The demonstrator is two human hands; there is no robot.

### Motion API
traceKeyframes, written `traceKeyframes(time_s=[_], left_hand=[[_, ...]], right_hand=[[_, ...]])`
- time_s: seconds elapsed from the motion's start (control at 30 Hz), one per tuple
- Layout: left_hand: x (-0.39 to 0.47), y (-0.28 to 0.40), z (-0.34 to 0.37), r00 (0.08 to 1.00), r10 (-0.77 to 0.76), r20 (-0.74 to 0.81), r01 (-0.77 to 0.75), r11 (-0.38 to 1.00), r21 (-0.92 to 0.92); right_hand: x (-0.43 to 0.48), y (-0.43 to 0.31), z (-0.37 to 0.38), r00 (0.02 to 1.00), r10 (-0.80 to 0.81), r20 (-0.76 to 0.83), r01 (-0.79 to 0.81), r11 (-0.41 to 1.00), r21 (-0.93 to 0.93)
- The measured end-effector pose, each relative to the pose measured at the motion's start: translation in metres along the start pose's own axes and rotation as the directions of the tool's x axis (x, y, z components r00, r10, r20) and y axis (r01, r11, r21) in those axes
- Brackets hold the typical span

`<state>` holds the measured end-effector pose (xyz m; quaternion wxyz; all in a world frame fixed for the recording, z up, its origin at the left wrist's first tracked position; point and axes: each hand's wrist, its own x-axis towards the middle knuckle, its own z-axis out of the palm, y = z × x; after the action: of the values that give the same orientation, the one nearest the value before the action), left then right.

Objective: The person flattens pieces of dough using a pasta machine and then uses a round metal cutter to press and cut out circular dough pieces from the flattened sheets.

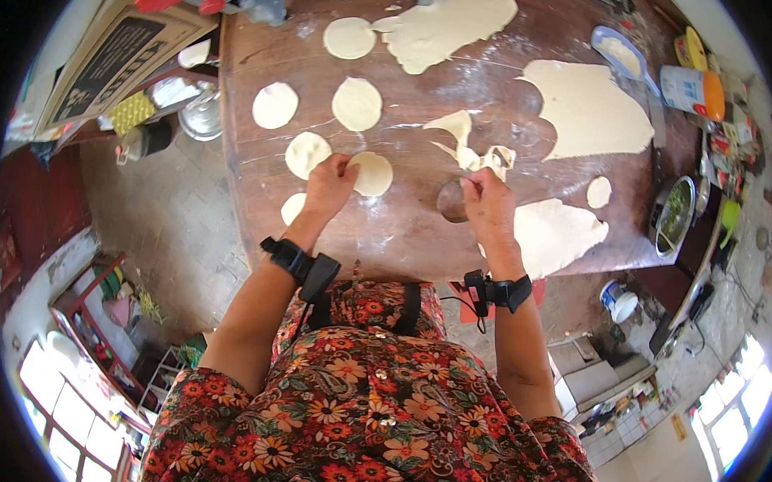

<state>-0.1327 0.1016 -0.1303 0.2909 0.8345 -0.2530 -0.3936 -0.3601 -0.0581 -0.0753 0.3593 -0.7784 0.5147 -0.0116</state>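
Note:
My left hand (331,179) pinches the edge of a thin round of dough (374,175) on the wooden table. Beside that hand lies another dough round (308,155), and a third (292,209) is partly hidden behind my wrist. The fingers of my right hand (491,197) are closed at the edge of a dark, round, disc-like piece (451,202), whose exact kind is unclear. Curled dough scraps (463,155) lie just beyond those fingertips. A rolled sheet of dough (554,237) extends to the right, under my right wrist.
The table (418,239) also bears a dough sheet with scalloped cutouts (593,112) and a ragged sheet (448,28). At right are a blue scoop of flour (620,53), a canister (689,92), a long dark blade-like tool (657,126) and a metal bowl of chopped greens (675,212).

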Motion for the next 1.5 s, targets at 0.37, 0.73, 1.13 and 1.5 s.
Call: traceKeyframes(time_s=[0.37, 0.73, 1.13, 1.5], left_hand=[[0.030, 0.097, 0.007, 0.971, 0.209, 0.118, -0.219, 0.972, 0.084], [0.097, 0.247, 0.168, 0.823, 0.412, 0.391, -0.443, 0.897, -0.013], [0.122, 0.295, 0.224, 0.763, 0.456, 0.458, -0.575, 0.802, 0.160], [0.113, 0.301, 0.243, 0.716, 0.404, 0.569, -0.697, 0.453, 0.556]], right_hand=[[-0.008, 0.055, -0.022, 0.987, 0.099, 0.128, -0.053, 0.945, -0.322], [0.098, 0.146, -0.152, 0.952, 0.073, -0.296, -0.187, 0.905, -0.381], [0.117, 0.167, -0.161, 0.970, 0.080, -0.229, -0.156, 0.928, -0.338], [0.125, 0.170, -0.163, 0.990, 0.091, -0.111, -0.128, 0.912, -0.390]])
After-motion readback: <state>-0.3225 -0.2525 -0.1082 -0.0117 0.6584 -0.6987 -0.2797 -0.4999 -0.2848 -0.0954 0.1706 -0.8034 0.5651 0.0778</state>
